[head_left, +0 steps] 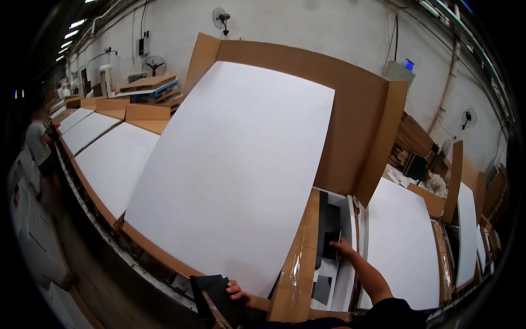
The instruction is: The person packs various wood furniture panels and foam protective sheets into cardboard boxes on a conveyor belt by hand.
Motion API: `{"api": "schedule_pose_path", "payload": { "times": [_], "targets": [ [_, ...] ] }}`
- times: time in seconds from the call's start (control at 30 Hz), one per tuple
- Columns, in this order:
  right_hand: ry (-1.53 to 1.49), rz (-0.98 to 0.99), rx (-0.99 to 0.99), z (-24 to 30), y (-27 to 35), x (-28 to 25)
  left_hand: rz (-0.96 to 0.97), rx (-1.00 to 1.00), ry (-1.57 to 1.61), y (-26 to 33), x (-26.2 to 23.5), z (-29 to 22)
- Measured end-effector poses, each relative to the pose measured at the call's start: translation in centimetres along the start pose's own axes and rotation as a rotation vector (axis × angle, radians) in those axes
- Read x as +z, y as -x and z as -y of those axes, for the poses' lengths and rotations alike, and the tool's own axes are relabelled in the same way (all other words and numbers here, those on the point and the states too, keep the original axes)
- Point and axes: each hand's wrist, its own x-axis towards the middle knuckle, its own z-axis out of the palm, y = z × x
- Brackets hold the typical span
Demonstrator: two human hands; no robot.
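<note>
Head view: I see a large white sheet (230, 175) lying flat over an open cardboard box (361, 120), flaps up behind and at right. Left hand (236, 290) sits at the sheet's near edge, fingers curled over a stack of black pieces (211, 299) held low against the box rim. Right hand (344, 248) reaches into the gap at the box's right side, fingertips on a small black piece (331, 244) standing against a black panel (327, 219) and white foam (348, 236). Whether those fingers pinch it or only press it, I cannot tell.

Judgement: sheet looks placed; side gap partly filled, one black piece going in, several left in the left hand.

More boxes topped with white sheets run along the line on both sides (109, 159). Another person (37, 143) stands far left.
</note>
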Motion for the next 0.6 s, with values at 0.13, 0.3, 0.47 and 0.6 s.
{"api": "schedule_pose_path", "payload": {
  "times": [0.13, 0.3, 0.47, 0.6],
  "targets": [
    [0.007, -0.112, -0.404, 9.0, 2.7, -3.7, -0.143, -0.331, -0.18, -0.6, 1.2, -1.3],
    [0.355, -0.535, -0.431, 19.7, 11.9, -3.1, -0.163, -0.287, -0.208, -0.9, 2.9, 0.1],
    [-0.559, -0.225, -0.569, 20.8, 20.9, 3.5, -0.384, -0.21, -0.368, -1.3, 3.1, 2.1],
    [0.278, 0.36, -0.29, 24.0, 28.2, 11.3, -0.497, -0.39, -0.46, 1.4, 1.5, 3.0]
  ]
}}
